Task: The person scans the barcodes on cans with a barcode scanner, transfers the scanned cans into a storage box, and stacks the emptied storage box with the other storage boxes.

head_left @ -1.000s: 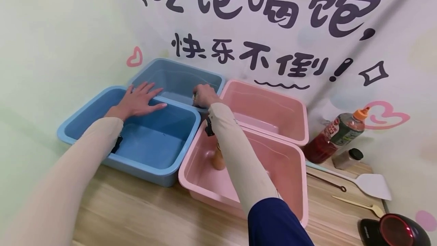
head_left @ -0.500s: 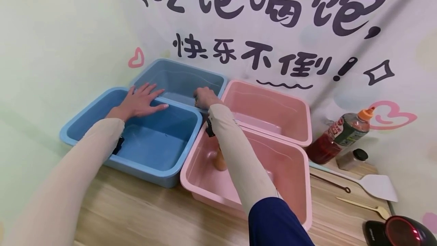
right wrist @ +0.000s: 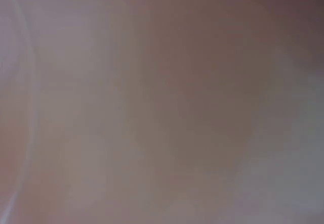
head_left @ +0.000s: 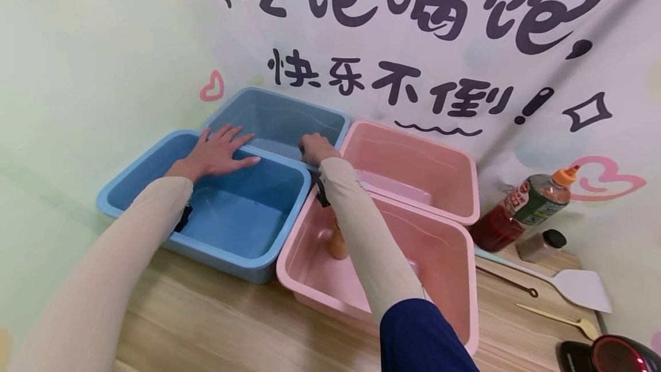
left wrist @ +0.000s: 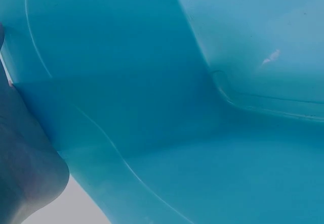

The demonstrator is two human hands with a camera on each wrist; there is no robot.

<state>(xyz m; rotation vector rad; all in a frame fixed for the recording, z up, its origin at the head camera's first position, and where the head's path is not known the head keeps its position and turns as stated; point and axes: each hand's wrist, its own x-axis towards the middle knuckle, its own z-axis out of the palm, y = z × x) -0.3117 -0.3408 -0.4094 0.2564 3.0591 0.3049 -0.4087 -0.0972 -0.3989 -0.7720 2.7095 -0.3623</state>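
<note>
My left hand lies with spread fingers across the meeting rims of the front blue bin and the back blue bin. In the left wrist view, part of the left hand shows beside the blue bin wall. My right hand, fingers curled downward, is at the near right corner of the back blue bin. Its fingertips are hidden; I cannot tell what they hold. Below the right forearm, a tan, rounded object stands in the front pink bin. The right wrist view is a brownish blur.
A back pink bin adjoins the blue one. To the right are a red sauce bottle, a small black-capped jar, a white spatula, a thin brown rod, a wooden fork and a black device.
The head view has shifted slightly, so the scene sits further right. My left hand stays spread on the rims; the right hand stays curled at the back blue bin's corner.
</note>
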